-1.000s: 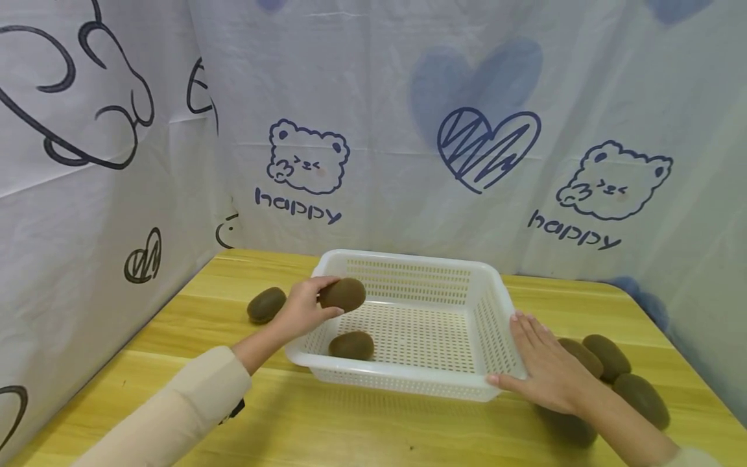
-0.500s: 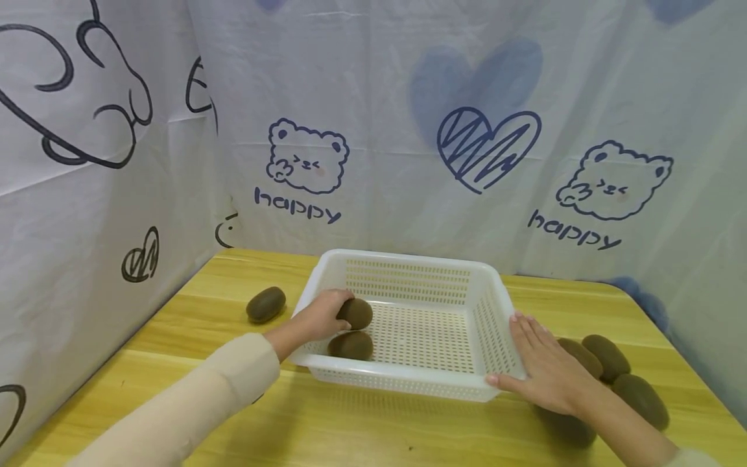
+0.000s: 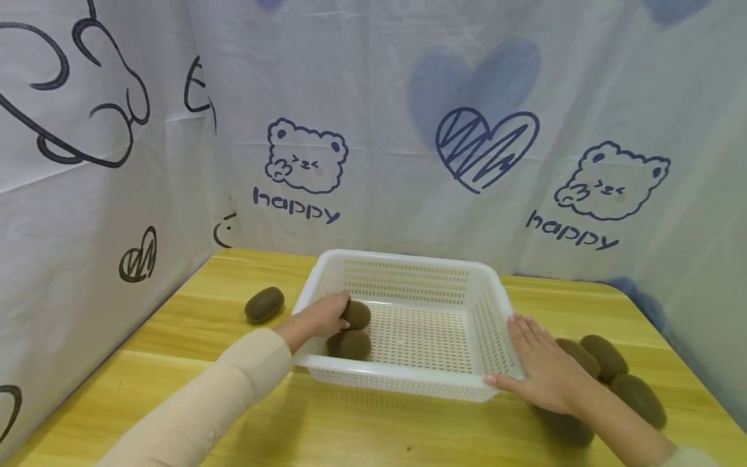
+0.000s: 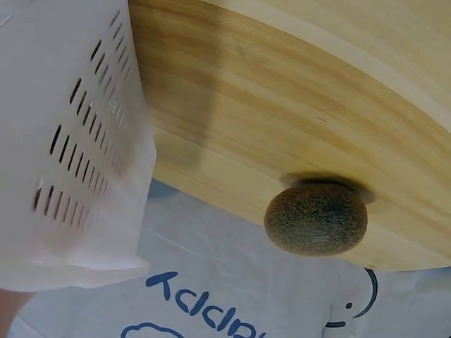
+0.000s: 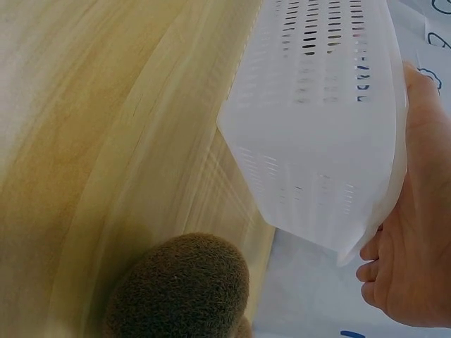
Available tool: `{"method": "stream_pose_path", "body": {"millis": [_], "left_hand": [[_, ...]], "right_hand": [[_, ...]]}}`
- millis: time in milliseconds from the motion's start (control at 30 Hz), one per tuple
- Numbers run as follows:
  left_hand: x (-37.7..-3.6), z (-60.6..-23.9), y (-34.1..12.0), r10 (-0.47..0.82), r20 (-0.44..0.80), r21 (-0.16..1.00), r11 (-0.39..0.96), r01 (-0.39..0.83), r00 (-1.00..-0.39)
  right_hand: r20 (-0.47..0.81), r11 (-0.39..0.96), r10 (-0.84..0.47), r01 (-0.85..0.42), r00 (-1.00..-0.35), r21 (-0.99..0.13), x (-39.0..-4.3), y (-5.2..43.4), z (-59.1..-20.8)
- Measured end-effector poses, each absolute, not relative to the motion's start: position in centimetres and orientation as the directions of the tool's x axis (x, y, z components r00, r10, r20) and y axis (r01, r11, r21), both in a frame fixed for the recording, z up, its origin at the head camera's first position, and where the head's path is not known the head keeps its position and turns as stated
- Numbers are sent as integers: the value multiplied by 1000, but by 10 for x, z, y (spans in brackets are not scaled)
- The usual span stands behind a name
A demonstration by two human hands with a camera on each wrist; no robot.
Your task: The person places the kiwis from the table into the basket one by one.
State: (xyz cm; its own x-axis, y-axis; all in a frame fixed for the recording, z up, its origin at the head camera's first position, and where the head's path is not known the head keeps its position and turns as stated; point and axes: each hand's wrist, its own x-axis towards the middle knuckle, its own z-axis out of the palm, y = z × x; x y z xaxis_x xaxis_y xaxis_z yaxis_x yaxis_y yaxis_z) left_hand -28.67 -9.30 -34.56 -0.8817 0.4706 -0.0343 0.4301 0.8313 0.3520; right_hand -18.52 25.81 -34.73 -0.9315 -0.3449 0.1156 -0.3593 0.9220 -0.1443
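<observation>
A white perforated basket [image 3: 408, 263] sits on the yellow wooden table [image 3: 373, 428]. My left hand [image 3: 323, 316] reaches over its left rim and grips a brown kiwi [image 3: 357, 314] low inside, just above a second kiwi [image 3: 349, 344] lying on the basket floor. My right hand [image 3: 539, 366] lies flat with straight fingers against the basket's right wall [image 5: 331, 120]. The left wrist view shows the basket's outer wall [image 4: 63, 141] and a lone kiwi [image 4: 316, 218] on the table.
One kiwi [image 3: 264, 304] lies on the table left of the basket. Several kiwis [image 3: 607, 357] lie to the right, behind and under my right hand; one [image 5: 180, 289] fills the right wrist view's bottom. Printed white cloth [image 3: 373, 130] walls the table at back and sides.
My left hand has carried the kiwi from above the basket's left rim down into the basket, beside the kiwi lying there. The right hand has stayed in place.
</observation>
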Motion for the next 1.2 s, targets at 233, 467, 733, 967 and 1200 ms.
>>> {"method": "stream_pose_path", "body": {"millis": [233, 467, 733, 967, 1200], "left_hand": [[-286, -350, -88, 500, -86, 322, 833, 451, -862], [-286, -349, -86, 530, -78, 356, 806, 473, -844], [-284, -339, -90, 571, 110, 330, 751, 572, -813], [-279, -337, -97, 519, 306, 325, 731, 600, -798], [-274, -333, -106, 444, 438, 345, 720, 602, -782]], "right_hand": [[97, 923, -336, -348, -937, -163, -186, 258, -346], [82, 926, -329, -338, -941, -170, -186, 257, -346], [76, 928, -325, -333, -943, -168, -186, 257, -344], [84, 926, -329, -339, -941, -167, -186, 258, -345], [90, 926, -330, -341, -940, -164, -186, 258, -346]]}}
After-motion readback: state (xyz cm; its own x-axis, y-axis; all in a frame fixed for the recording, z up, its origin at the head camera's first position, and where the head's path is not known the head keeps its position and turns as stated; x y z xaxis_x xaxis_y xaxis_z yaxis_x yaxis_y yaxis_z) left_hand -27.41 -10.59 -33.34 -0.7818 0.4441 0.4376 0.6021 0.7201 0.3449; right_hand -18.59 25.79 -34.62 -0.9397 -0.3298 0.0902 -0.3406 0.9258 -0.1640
